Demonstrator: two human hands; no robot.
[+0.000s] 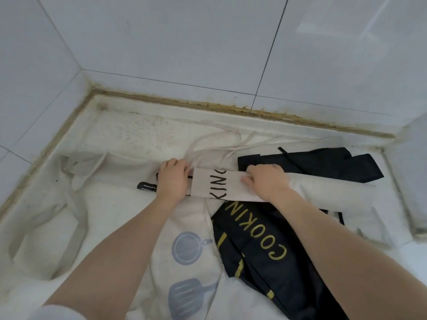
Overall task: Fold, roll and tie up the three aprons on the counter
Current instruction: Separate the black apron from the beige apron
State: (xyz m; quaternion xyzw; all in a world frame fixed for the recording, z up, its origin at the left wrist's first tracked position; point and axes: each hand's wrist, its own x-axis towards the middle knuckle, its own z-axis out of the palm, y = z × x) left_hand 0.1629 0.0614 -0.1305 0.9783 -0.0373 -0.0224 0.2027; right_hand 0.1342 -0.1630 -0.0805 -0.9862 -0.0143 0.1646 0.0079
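Note:
A beige apron folded into a long strip (217, 184) with black letters lies across the middle of the white counter (129, 132). My left hand (172, 179) grips its left end, fingers curled over the far edge. My right hand (265, 180) holds the strip further right, thumb on top. Its thin beige ties (217, 144) trail toward the wall. A black apron (265, 241) with yellow "COOKING" lettering lies under and in front of the strip. A pale apron (187, 255) printed with a blue-grey pan and spatula lies front centre, between my forearms.
White tiled walls (161, 42) close the counter at the back and left, with a stained seam along the joint. More black fabric (323, 162) lies behind my right hand. Loose beige fabric (76, 172) spreads at the left. A raised ledge (406, 181) borders the right side.

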